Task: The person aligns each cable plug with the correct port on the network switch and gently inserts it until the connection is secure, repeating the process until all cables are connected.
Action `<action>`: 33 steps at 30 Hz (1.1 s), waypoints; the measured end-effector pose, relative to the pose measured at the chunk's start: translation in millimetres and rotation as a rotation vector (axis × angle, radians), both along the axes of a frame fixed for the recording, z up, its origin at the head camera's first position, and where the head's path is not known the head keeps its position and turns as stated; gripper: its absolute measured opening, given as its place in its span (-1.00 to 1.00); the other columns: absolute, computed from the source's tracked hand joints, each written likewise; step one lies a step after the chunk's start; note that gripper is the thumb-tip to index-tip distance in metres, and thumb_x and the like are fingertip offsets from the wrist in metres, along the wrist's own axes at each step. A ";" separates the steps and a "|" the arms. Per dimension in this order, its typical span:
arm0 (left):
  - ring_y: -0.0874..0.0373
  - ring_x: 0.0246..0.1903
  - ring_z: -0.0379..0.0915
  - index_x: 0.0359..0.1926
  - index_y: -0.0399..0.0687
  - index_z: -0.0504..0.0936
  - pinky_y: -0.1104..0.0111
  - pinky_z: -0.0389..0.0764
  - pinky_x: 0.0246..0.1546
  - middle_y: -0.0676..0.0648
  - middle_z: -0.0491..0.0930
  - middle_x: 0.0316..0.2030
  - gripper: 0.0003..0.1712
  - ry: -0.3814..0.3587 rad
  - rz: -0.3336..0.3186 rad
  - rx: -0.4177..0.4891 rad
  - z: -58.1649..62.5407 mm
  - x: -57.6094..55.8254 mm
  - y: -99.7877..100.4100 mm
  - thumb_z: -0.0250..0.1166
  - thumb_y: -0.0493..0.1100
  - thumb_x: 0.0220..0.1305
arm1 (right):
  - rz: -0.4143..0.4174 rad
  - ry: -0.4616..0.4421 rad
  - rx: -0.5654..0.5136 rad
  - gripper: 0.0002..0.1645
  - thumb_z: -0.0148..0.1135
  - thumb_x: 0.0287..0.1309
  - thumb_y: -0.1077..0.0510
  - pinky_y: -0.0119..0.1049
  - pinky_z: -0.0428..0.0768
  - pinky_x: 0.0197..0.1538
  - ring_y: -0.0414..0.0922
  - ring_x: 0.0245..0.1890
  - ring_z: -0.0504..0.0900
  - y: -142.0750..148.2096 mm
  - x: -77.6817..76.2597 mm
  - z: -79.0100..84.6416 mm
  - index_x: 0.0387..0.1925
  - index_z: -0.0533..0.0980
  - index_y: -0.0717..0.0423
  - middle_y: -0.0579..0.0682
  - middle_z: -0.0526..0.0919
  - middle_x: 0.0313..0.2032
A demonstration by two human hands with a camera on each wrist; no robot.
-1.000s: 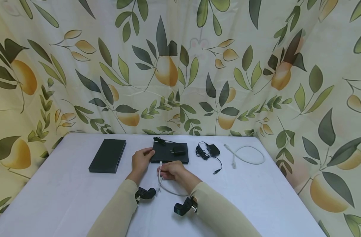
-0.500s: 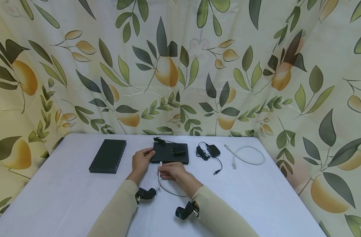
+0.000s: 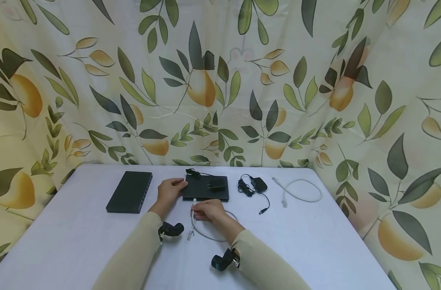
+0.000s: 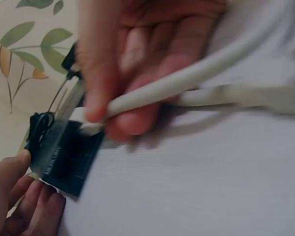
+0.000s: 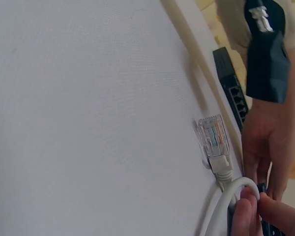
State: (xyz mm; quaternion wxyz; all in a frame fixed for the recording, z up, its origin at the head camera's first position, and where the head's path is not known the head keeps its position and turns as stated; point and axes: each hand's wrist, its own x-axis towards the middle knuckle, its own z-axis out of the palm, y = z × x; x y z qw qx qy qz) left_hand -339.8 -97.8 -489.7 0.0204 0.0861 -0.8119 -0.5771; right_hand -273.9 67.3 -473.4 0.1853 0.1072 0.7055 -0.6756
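A small black network switch (image 3: 195,192) lies flat at the middle of the table's far side. My left hand (image 3: 169,193) holds its left end, thumb on top and fingers at the edge. With thumb and fingers, my right hand (image 3: 210,210) pinches a white network cable (image 3: 220,240) just behind its plug, right at the switch's near edge. In the left wrist view the plug (image 4: 86,120) meets the switch; the port itself is hidden. The cable loops under the right wrist, and its other clear plug (image 5: 214,137) lies loose on the cloth.
On top of the switch rests a black power adapter (image 3: 216,185) with its bundled cord. To the right are another adapter (image 3: 258,184) with cord and a second white cable (image 3: 307,200). A larger black switch (image 3: 130,192) with a row of ports lies left. A patterned curtain (image 3: 220,133) hangs behind.
My left forearm and wrist have shifted slightly left and up, the hand still on the switch. The cable's loose plug shows more openly. The right hand has barely moved.
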 end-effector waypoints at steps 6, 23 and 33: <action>0.07 -0.10 0.66 0.13 -0.23 0.62 0.36 0.70 -0.18 -0.22 0.66 0.03 -0.50 -0.071 -0.047 -0.014 6.0 -17.3 -7.8 0.41 -0.07 0.23 | -0.011 -0.007 0.024 -0.81 0.37 0.11 0.32 -0.38 0.71 -0.32 -0.25 -0.53 0.70 -4.8 0.4 -0.2 -0.20 0.68 0.33 0.08 0.77 -0.40; 0.09 -0.16 0.62 0.19 -0.26 0.57 0.38 0.69 -0.22 -0.27 0.60 0.11 -0.38 -0.140 -0.148 -0.120 12.3 -30.4 -6.6 0.47 -0.08 0.15 | -0.013 -0.028 0.046 -0.83 0.33 0.17 0.32 -0.43 0.69 -0.38 -0.28 -0.56 0.68 -6.5 -1.2 -2.9 -0.20 0.67 0.31 0.04 0.77 -0.42; -0.01 0.04 0.59 0.22 -0.23 0.55 0.31 0.66 -0.08 -0.24 0.59 0.14 -0.41 -0.107 -0.169 -0.147 11.8 -28.6 -0.1 0.42 -0.09 0.21 | -0.043 -0.024 0.082 -0.89 0.33 0.14 0.35 -0.42 0.69 -0.41 -0.26 -0.59 0.67 -7.1 -0.6 4.4 -0.26 0.67 0.30 0.07 0.76 -0.45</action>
